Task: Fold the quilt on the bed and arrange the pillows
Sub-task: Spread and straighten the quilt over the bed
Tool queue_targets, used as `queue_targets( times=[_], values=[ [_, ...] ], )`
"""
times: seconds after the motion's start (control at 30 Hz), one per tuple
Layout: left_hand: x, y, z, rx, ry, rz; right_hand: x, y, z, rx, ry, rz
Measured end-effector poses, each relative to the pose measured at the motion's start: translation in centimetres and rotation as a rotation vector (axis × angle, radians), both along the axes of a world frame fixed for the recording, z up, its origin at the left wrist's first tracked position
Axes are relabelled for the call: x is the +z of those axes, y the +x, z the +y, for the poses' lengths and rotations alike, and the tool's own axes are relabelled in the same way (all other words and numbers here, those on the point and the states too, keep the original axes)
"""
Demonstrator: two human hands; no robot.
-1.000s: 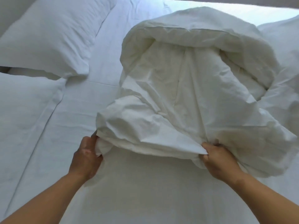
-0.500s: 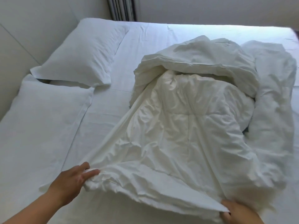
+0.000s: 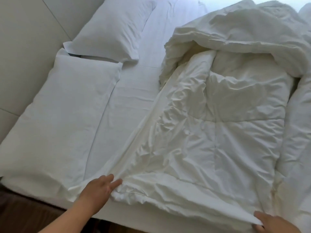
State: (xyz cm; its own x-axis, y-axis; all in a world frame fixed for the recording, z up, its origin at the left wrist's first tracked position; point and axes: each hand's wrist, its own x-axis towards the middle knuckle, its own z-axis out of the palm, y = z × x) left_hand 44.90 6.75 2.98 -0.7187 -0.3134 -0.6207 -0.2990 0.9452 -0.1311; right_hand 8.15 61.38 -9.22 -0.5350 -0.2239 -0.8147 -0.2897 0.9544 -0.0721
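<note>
A crumpled white quilt [image 3: 218,115] covers the right half of the bed, its far part bunched and rolled over. My left hand [image 3: 99,189] holds the quilt's near-left corner, with fingers lying on the fabric. My right hand [image 3: 272,223] pinches the near-right edge at the bottom of the view. Two white pillows lie on the left of the bed: a near pillow [image 3: 58,118] and a far pillow [image 3: 111,29], partly overlapping.
The white bed sheet [image 3: 134,91] shows between the pillows and the quilt. A pale padded headboard or wall [image 3: 25,39] runs along the left. A dark floor strip [image 3: 25,214] lies beyond the near bed edge at bottom left.
Both hands have pulled the quilt's near edge toward me and spread it wider and flatter. The view has drawn back, showing the near bed edge and floor.
</note>
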Motion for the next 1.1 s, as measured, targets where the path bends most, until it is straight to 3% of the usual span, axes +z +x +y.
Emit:
queue_targets(
  times=[0.07,0.13,0.2,0.27,0.33,0.4,0.47,0.63,0.77,0.83,0.93,1.1],
  values=[
    [-0.7,-0.3,1.3,0.018,0.059,-0.059,3.2,1.7,-3.0,0.131,0.191,0.074],
    [-2.0,-0.5,2.1,0.080,0.157,-0.087,7.5,4.5,-6.1,0.298,0.177,0.147],
    [-2.1,-1.5,1.9,0.187,0.327,-0.138,8.7,6.5,-8.5,0.312,0.106,0.251],
    [-1.8,-2.6,0.5,0.311,0.449,-0.046,8.6,8.1,-11.0,0.170,0.082,0.313],
    [-1.8,-4.0,-1.8,0.449,0.454,0.160,8.5,10.5,-15.0,0.108,-0.136,0.388],
    [-2.7,-5.7,-4.6,0.576,0.319,0.429,9.7,12.7,-21.1,0.161,-0.323,0.301],
    [-3.7,-8.3,-7.1,0.691,0.257,0.533,10.3,14.9,-26.6,0.220,-0.437,0.152],
    [-7.0,-15.6,-9.3,0.737,0.441,0.339,6.4,20.3,-34.9,0.391,-0.407,0.065],
    [-11.0,-17.6,-8.9,0.655,0.330,0.262,2.3,23.0,-34.6,0.429,-0.473,0.275],
    [-12.1,-16.8,-9.6,0.609,0.345,0.309,2.2,22.6,-34.2,0.402,-0.497,0.295],
    [-11.2,-13.7,-12.7,0.631,0.338,0.414,4.0,21.1,-34.0,0.435,-0.409,0.144],
    [-10.9,-3.2,-17.2,0.678,0.199,0.354,6.5,23.3,-34.4,0.454,-0.443,-0.130]
  ],
)
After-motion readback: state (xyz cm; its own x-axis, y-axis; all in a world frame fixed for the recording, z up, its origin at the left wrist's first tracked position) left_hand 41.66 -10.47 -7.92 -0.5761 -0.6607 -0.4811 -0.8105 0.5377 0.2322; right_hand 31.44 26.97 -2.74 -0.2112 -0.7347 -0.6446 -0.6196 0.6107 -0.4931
